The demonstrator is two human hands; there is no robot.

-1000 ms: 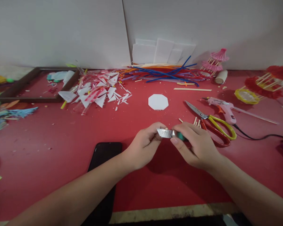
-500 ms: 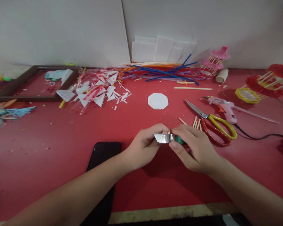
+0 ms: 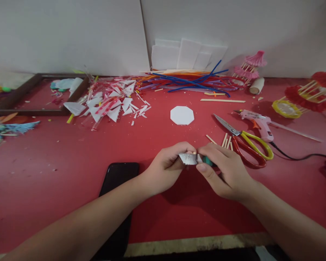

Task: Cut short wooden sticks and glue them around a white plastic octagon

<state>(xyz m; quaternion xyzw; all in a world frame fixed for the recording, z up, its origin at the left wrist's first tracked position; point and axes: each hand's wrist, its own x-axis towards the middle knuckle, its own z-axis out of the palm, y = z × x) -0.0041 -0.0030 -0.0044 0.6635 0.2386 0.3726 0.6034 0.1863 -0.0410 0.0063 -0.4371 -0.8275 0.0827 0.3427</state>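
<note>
My right hand is closed around the green handle of a utility knife, its wide silver blade pointing left. Against the blade my left hand pinches a small pale wooden stick; only its tip shows, the rest is hidden by my fingers. Beyond both hands a white octagonal piece lies flat on the red table. Several short cut sticks lie just past my right hand.
Scissors and a pink glue gun with its cord lie right. A black phone is under my left forearm. White scraps, pipe cleaners, a dark frame and a red stick model stand farther back.
The view has shifted very slightly. Both hands keep the same grip, with the knife blade turned a little.
</note>
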